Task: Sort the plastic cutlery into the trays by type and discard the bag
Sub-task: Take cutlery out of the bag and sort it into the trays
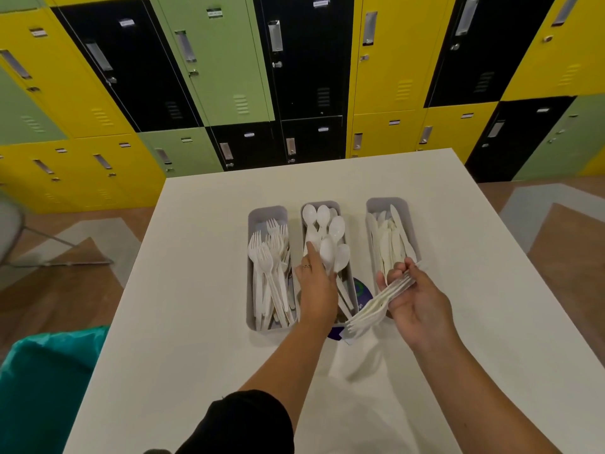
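Note:
Three grey trays stand side by side on the white table (196,224). The left tray (266,213) holds white forks, the middle tray (319,204) white spoons, the right tray (386,203) white knives. My left hand (317,283) reaches over the middle tray, its fingers closed on spoons (329,253). My right hand (415,299) grips a bundle of white forks (370,309), tines pointing toward me, near the front of the right tray. The clear bag (360,291) with a dark blue and green print lies between the middle and right trays, mostly hidden by my hands.
A bin lined with a teal bag (49,371) stands at the table's front left corner. Yellow, green and black lockers (294,77) fill the wall behind. A grey chair (13,234) is at the far left on the floor.

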The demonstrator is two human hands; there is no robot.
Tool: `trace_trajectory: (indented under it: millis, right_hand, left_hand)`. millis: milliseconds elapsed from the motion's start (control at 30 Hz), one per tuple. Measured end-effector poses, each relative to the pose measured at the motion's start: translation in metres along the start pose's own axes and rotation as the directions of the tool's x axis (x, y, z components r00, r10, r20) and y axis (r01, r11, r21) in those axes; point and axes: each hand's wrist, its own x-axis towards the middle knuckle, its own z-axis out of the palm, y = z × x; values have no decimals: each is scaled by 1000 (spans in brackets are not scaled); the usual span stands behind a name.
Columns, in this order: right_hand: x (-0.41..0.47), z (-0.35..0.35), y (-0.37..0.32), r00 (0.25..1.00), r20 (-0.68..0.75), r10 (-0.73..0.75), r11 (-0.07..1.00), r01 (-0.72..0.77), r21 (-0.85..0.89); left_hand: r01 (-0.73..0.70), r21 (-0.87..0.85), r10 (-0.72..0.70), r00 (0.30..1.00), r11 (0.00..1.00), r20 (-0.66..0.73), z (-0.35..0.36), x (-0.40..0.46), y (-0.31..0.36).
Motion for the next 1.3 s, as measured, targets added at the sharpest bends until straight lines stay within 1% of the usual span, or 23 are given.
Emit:
trace_trajectory:
  millis: [133,267,400,500,533,600,667,700,733,800,833,867,900,933,967,1033,1067,1100,1133,1167,1200,1233,1300]
  right_hand:
    - [0,0,0,999,40,11,1000,-12,27]
    - [0,3,-2,996,85,7,998,-12,57]
    - [0,5,-2,990,143,16,996,-28,82]
    - [1,5,-3,978,207,-2,994,-21,109]
    - [3,5,-5,975,220,-14,993,-12,115]
    - [5,4,-8,974,216,-64,987,29,161]
    - [8,6,-12,975,192,-110,975,69,212]
    - [9,7,-13,975,180,-130,967,84,239]
    - [8,8,-14,974,172,-149,957,98,274]
    - [5,14,-11,964,190,-184,941,117,319]
    - [2,18,-7,961,202,-188,940,116,322]
    - [-2,23,-2,960,210,-182,943,110,315]
    - [-4,27,3,964,207,-164,950,98,298]
    - [-8,32,10,972,196,-133,960,77,269]
    - [-11,35,18,975,201,-92,970,42,237]
    - [-19,37,37,968,250,1,991,-33,126]
    - [-23,37,48,963,267,39,995,-62,79]
    - [-25,36,60,959,272,76,995,-90,39]
    - [-29,35,71,959,264,105,994,-110,5]
    - [-32,35,80,960,254,121,993,-115,-39]
    - [-35,35,87,959,253,127,990,-106,-96]
    - [-36,33,93,956,265,125,982,-80,-174]
    - [-39,32,102,941,312,128,938,-13,-347]
  left_hand:
    - [-60,143,63,998,988,-17,3,-2,-5]
    - [-105,181,105,994,978,11,3,-1,-6]
    - [-51,-8,50,998,999,-48,-11,-4,-3]
    - [-107,-78,96,987,991,-130,-22,-12,1]
    - [-126,-132,110,986,983,-125,-28,-16,4]
    - [-111,-255,113,994,961,-9,-40,-22,8]
    - [-8,-367,96,971,930,220,-49,-30,7]
    - [47,-386,105,926,921,363,-52,-33,6]
    - [68,-373,136,858,925,495,-53,-37,6]
    - [53,-337,204,704,940,680,-53,-49,9]
    - [88,-369,227,652,925,723,-51,-55,10]
    - [164,-438,245,636,884,732,-49,-60,15]
    - [251,-530,271,642,810,718,-48,-65,22]
    - [321,-622,288,674,715,680,-48,-69,30]
    - [375,-700,267,734,608,624,-49,-69,38]
    - [443,-828,95,861,344,500,-52,-62,45]
    - [455,-866,-26,887,208,460,-55,-55,45]
    - [448,-889,-138,890,94,434,-60,-47,42]
    - [437,-900,-212,880,8,425,-66,-40,37]
    - [421,-906,-263,871,-35,415,-72,-33,30]
    - [406,-914,-303,869,-18,391,-78,-28,23]
    - [393,-918,-346,870,53,352,-83,-26,16]
    - [364,-890,-419,878,273,231,-90,-22,3]
